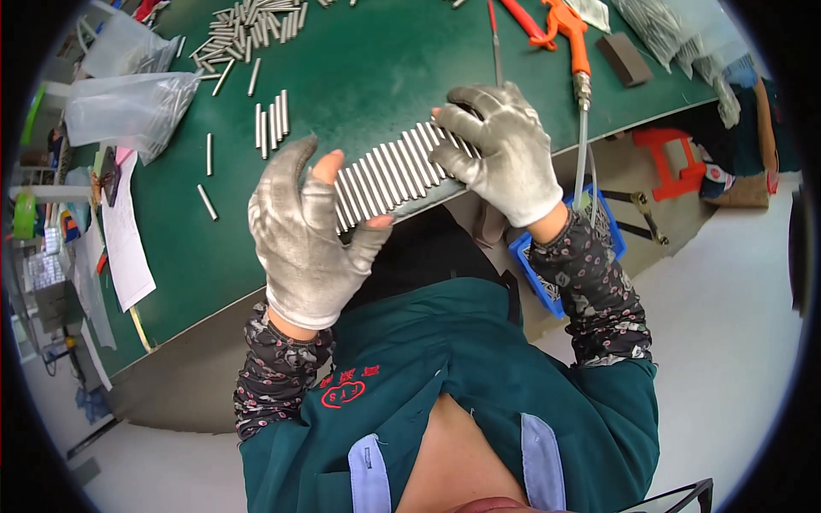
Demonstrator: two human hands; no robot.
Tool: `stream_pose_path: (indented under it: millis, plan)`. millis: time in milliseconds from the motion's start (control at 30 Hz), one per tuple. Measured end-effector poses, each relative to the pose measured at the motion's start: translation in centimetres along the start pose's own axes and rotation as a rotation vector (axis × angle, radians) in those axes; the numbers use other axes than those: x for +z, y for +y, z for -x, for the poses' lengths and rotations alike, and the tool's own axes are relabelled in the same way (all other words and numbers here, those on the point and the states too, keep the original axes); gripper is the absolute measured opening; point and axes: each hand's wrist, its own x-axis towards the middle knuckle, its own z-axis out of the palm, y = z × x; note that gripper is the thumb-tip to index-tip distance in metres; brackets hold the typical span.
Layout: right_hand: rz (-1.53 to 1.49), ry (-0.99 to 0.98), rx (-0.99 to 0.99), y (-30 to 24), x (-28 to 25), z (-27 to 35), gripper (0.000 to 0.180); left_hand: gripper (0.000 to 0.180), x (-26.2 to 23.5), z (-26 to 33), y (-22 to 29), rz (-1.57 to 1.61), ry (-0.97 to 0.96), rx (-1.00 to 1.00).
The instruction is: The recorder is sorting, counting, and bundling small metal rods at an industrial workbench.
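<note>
Your left hand [304, 235] and right hand [505, 145], both in grey-white gloves with some fingertips bare, hold the two ends of a slanting row of metal rods [389, 178] at the near edge of the green desk [359, 68]. On your left, clear plastic bags [128, 107] lie on the desk; at the upper right, another plastic bag [671, 30] holds metal rods. Below the desk edge, a blue bin [537, 278] holds small metal pieces.

Your left hand is cupped around the row's left end, thumb and forefinger parted by the rods. Your right hand pinches the right end between thumb and forefinger, its other fingers bent. You cannot be told whether the row's underside touches the desk. Your left forearm rises nearly straight from below; your right one slants up and inward, both in flowered sleeves [594, 286].
</note>
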Motion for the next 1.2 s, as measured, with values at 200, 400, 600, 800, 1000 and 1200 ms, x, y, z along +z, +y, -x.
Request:
stream_pose_path:
  millis: [200, 400, 600, 800, 1000, 1200]
  plan:
    - [-0.069, -0.026, 0.002, 1.3, 0.5, 0.8, 0.027, 0.063, -0.6, 2.2, -2.2, 0.12, -0.037, -0.23]
    - [-0.113, 0.006, -0.064, 2.9, 0.8, 1.3, 0.023, 0.052, -1.0, 5.2, -5.1, 0.041, -0.037, -0.212]
    - [-0.278, 0.134, -0.034, 3.1, 1.8, 0.7, 0.021, 0.042, -2.4, 7.3, -7.6, 0.075, -0.054, -0.312]
    - [-0.378, 0.088, -0.074, 3.4, 0.4, 0.3, 0.022, 0.053, -4.5, 5.1, -6.2, 0.214, -0.413, -0.555]
    - [-0.509, -0.151, 0.019, 2.3, -0.7, 0.5, 0.032, 0.057, -2.6, 2.6, -2.9, 0.178, -0.489, -0.699]
    - [-0.543, -0.164, 0.071, 1.1, -0.3, 0.6, 0.03, 0.062, -1.2, 2.8, -1.8, 0.243, -0.3, -0.647]
